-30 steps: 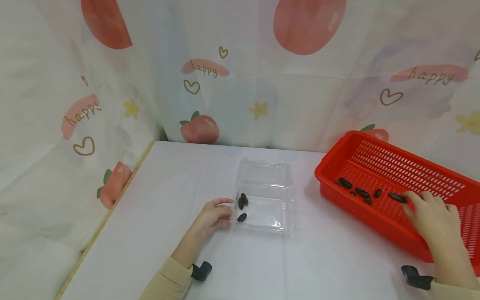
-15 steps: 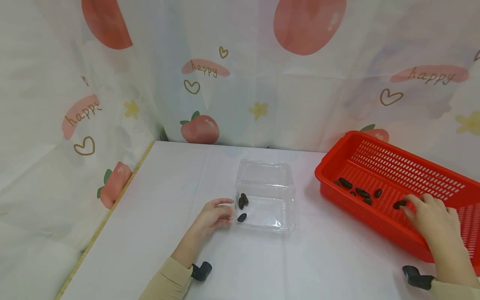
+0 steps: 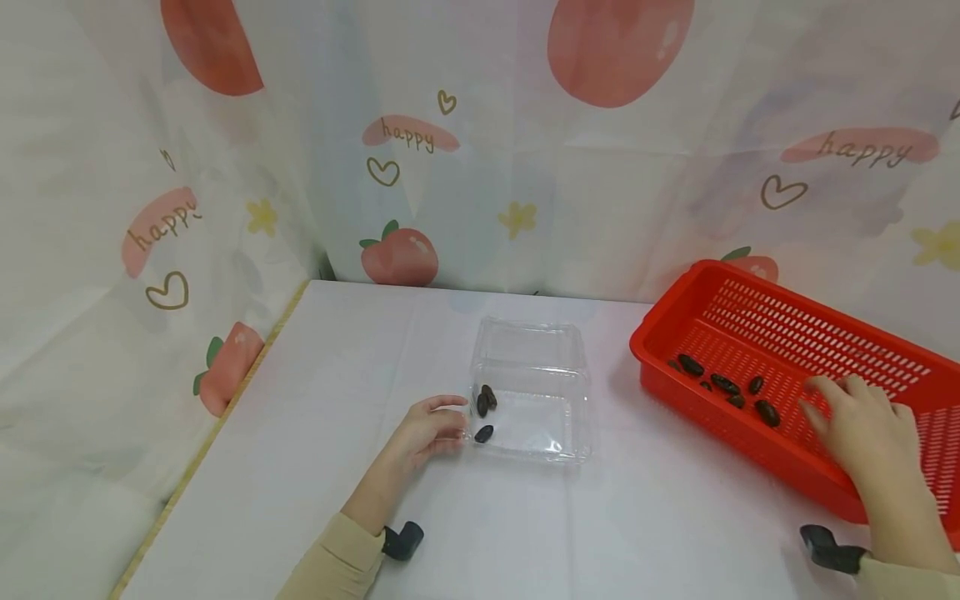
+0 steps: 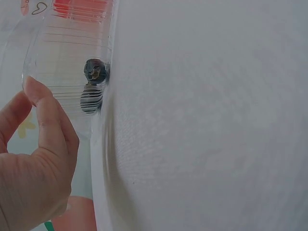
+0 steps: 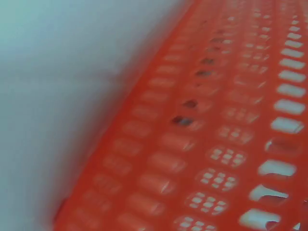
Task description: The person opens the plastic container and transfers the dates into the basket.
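The clear plastic box (image 3: pixel 532 417) lies with its lid folded back, several dark oval fruit-like pieces (image 3: pixel 484 434) at its left side. My left hand (image 3: pixel 429 433) is at the box's left edge; in the left wrist view, thumb and index finger (image 4: pixel 41 96) pinch the rim. Over the red basket (image 3: pixel 750 450) hovers my right hand (image 3: pixel 862 425), fingers loosely bent, with nothing visible between them. A dark oval piece (image 3: pixel 767 412) lies on the basket floor just left of its fingertips. The right wrist view shows only the basket's slotted wall (image 5: pixel 159 163), not the hand.
Several more dark oval pieces (image 3: pixel 725 384) lie in the basket's left part. A white-covered table (image 3: pixel 360 350) carries everything. Patterned cloth (image 3: pixel 465 192) hangs behind and at the left. Black wrist mounts (image 3: pixel 402 542) sit on both forearms.
A second ago my right hand held a dark oval piece inside the basket; that piece now lies on the basket floor, left of the fingertips. The left hand and box have stayed put.
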{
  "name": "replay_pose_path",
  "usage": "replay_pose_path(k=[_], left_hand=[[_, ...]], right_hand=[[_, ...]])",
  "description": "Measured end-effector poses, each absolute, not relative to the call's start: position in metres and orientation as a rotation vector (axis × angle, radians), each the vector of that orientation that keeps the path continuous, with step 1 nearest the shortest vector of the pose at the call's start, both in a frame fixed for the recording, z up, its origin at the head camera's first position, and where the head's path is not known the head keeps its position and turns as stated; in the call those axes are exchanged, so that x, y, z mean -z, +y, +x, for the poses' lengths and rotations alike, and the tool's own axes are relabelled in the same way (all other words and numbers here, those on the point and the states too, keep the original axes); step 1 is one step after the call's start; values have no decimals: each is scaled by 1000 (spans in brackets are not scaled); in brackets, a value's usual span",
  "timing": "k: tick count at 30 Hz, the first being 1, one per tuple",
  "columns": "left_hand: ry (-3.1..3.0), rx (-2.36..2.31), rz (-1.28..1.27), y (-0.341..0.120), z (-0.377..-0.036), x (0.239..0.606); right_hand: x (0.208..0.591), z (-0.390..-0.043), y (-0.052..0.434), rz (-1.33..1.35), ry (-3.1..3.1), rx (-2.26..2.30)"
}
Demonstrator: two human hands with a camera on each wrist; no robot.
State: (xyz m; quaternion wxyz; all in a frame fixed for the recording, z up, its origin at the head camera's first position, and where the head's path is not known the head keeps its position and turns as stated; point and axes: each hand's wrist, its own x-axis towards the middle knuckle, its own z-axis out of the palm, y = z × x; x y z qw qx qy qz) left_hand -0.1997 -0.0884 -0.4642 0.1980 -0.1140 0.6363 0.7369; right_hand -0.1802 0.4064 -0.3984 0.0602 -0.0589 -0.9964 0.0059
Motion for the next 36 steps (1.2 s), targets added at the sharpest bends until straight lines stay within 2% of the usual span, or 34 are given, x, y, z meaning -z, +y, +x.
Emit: replay_pose_path(k=[9, 15, 36], left_hand=[[1776, -2059, -316, -89, -200, 463], [1774, -2061, -312, -89, -201, 464], [1778, -2062, -306, -88, -200, 463]], right_hand=[[373, -183, 358, 112, -2867, -125], [372, -188, 312, 345, -2668, -142], [421, -206, 173, 867, -2633, -255]])
